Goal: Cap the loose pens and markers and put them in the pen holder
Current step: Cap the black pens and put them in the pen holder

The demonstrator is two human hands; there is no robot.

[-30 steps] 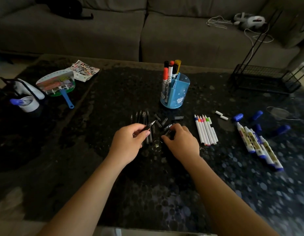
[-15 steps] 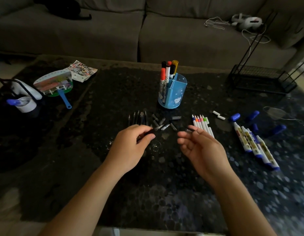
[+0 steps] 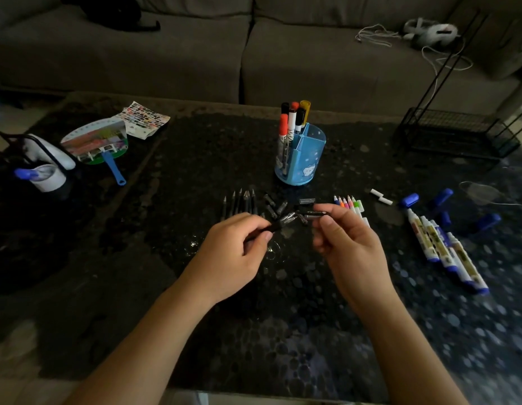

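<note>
The black pen [image 3: 279,224] was mostly hidden inside the left hand [image 3: 236,252], the cap [image 3: 315,213] was partly covered by the right hand [image 3: 351,247], and print on the blue markers [image 3: 446,252] was blurred beyond reading.

The head camera looks forward and down over the table [image 3: 107,273], from near edge toward far sofa [image 3: 137,54].
</note>
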